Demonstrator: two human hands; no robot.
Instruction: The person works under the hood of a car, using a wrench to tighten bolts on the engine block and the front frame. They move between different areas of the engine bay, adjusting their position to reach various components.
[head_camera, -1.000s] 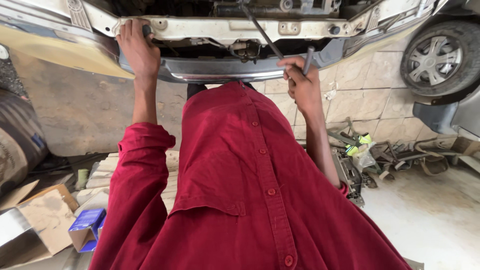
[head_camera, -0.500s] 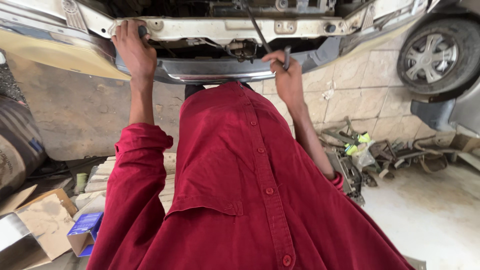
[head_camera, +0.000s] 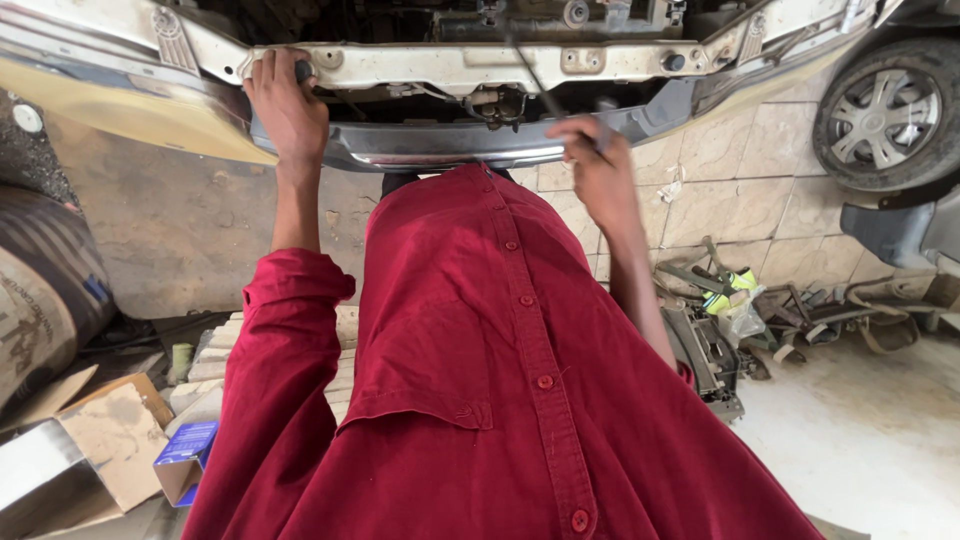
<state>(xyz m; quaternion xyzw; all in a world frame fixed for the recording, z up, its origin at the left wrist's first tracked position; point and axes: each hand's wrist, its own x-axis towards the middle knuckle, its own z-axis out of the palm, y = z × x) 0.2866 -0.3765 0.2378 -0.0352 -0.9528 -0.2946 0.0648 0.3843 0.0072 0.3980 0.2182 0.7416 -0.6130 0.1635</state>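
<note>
**Two Hands at the Front of a Car**

The person in the red shirt (head_camera: 520, 400) leaned in at the open front of the car. The left hand (head_camera: 285, 110) was up on the white metal bar (head_camera: 450, 68) near its left end, with the fingers curled tight around its edge. The right hand (head_camera: 598, 165) was closed around the handle of a long thin tool (head_camera: 530, 70). The tool's shaft ran up past the bar into the dark engine space. The hand looked blurry, so I think it was turning or poking at something deep inside. The next move would need a steady aim, since the tip was hidden.

The grey bumper (head_camera: 460, 150) sat just under the bar, in the way. A wheel (head_camera: 885, 110) stood off to the right. Loose car parts (head_camera: 720, 330) lay on the floor by the right arm, and a cardboard box (head_camera: 100, 440) sat on the left.
</note>
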